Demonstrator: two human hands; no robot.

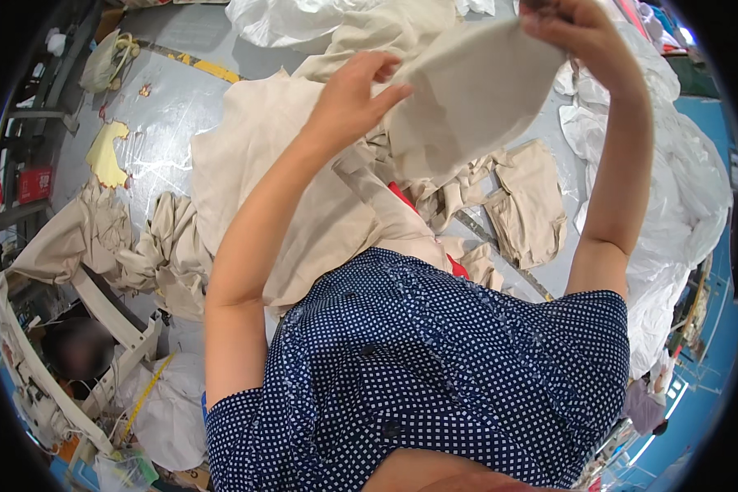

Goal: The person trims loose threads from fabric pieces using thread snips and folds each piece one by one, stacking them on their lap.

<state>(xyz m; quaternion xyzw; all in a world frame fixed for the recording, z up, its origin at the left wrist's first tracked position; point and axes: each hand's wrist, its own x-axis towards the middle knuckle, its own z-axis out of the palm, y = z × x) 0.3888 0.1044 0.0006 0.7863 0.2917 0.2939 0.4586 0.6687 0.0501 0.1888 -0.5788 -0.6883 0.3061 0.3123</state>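
My right hand (572, 31) is raised at the upper right, its fingers closed on the corner of a beige fabric panel (476, 102). The panel hangs from there toward the middle. Close to its left edge, my left hand (354, 97) has thumb and fingers apart, with nothing between them. A larger beige fabric piece (262, 139) spreads under my left forearm, against my front. Below the held panel lie crumpled beige fabric pieces (529, 201) and a narrow red strip (403, 198). The tips of my right fingers are partly cut off by the picture's top edge.
White plastic sheeting (652, 197) heaps along the right. Bunched beige cloth (160, 246) lies at the left, near a pale machine frame (111, 316). A yellow scrap (108, 154) rests on the grey floor (168, 107). At far left stands a dark rack with a red box (34, 185).
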